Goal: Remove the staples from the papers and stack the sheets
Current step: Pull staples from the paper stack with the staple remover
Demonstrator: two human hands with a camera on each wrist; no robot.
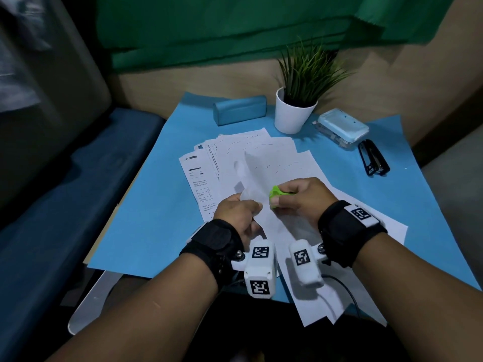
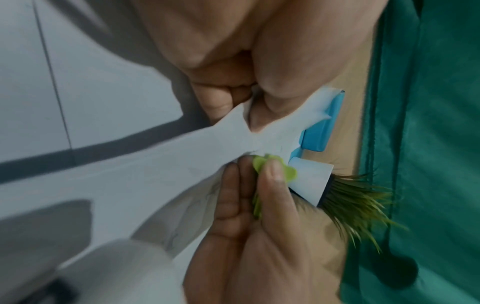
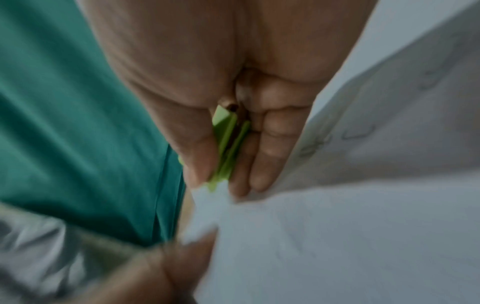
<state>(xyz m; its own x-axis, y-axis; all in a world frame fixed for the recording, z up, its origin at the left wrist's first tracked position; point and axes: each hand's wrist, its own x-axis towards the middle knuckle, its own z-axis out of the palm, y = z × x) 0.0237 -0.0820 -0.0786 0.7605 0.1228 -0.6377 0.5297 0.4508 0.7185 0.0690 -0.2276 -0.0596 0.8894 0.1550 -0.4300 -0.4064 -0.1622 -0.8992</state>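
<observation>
My left hand (image 1: 241, 210) pinches the corner of a raised set of white sheets (image 1: 257, 178); in the left wrist view its thumb and fingers (image 2: 270, 96) clamp the paper's corner (image 2: 233, 131). My right hand (image 1: 295, 198) squeezes a lime green staple remover (image 1: 275, 195) against that same corner; the tool shows between thumb and fingers (image 3: 228, 142) and again as the staple remover (image 2: 259, 170) in the left wrist view. The staple itself is hidden. More white sheets (image 1: 235, 152) lie fanned out on the blue mat (image 1: 146, 218) beneath both hands.
At the back stand a blue case (image 1: 239, 109), a potted plant in a white pot (image 1: 294, 113) and a pale blue box (image 1: 342, 126). A black stapler (image 1: 373, 159) lies at the right. Loose sheets (image 1: 339, 296) overhang the near table edge. A dark blue seat is at the left.
</observation>
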